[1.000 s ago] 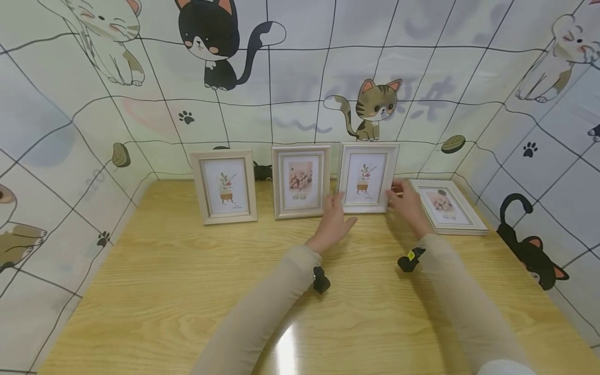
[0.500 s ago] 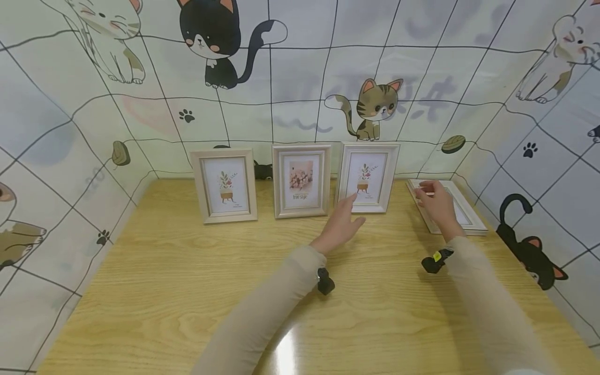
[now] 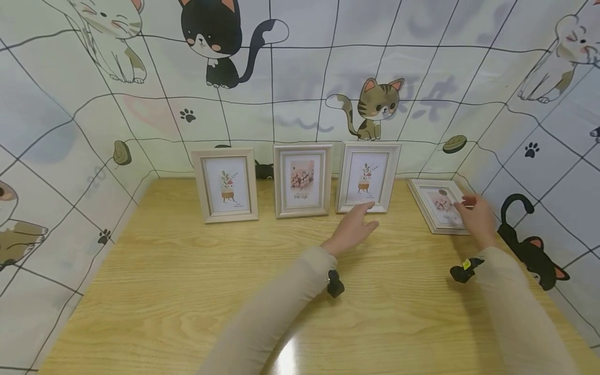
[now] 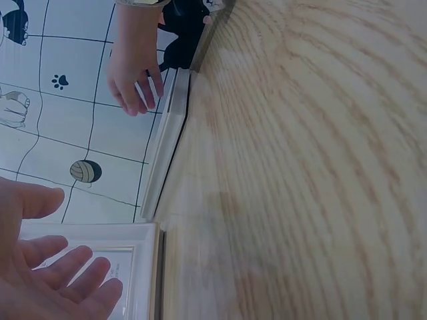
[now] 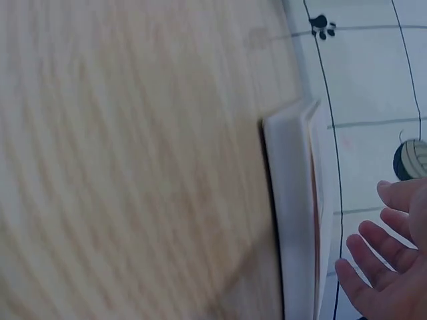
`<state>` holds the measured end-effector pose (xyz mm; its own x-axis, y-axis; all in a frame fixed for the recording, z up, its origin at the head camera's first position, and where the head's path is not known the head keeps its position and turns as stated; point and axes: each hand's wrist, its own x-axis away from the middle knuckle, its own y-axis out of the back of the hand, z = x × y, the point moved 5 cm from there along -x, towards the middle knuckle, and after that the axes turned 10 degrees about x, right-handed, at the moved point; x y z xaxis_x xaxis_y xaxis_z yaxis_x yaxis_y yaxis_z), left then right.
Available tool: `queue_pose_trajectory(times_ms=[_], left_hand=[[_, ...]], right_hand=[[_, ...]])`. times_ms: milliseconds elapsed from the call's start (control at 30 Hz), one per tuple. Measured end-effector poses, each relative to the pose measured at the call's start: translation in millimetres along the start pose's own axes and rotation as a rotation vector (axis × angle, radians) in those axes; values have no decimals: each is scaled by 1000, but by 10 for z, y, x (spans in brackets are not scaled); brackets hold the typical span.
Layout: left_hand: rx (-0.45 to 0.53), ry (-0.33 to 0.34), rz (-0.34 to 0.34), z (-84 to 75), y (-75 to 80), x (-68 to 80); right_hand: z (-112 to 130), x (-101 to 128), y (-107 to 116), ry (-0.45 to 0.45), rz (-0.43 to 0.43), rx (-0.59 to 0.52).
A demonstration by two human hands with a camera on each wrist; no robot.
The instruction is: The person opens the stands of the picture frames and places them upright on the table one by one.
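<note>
The flat frame (image 3: pixel 438 204) lies at the bench's (image 3: pixel 187 291) far right. The right hand (image 3: pixel 478 212) hovers over its right edge, fingers relaxed, grasping nothing. The left hand (image 3: pixel 354 226), also released, sits before the 3rd upright frame (image 3: pixel 368 177).

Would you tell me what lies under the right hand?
The right hand hovers over the flat-lying picture frame, whose right part it covers. The wooden table lies beneath.

Open tabletop (image 3: pixel 187 281) in front, upright frames (image 3: pixel 302 179) blocking rear wall
</note>
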<state>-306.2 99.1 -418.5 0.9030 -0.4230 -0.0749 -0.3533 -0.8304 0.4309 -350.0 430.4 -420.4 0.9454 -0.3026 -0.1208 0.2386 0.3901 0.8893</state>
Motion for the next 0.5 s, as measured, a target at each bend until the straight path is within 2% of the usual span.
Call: queue_pose_trajectory(times_ms=[100,267,367,500], left_hand=[[-14,-6,4,-1,-28,-2],[-32,-21,8,14,-46,12],[-35,-15,7,25,-55,23],[-37,-4,5,16,-56,37]], right_hand=[[-131,15,43,5,-26,65],[-361,21,38,-29,54,177],[-488,10,10,-52,90,206],[-566,-4,-2,-60,94,220]])
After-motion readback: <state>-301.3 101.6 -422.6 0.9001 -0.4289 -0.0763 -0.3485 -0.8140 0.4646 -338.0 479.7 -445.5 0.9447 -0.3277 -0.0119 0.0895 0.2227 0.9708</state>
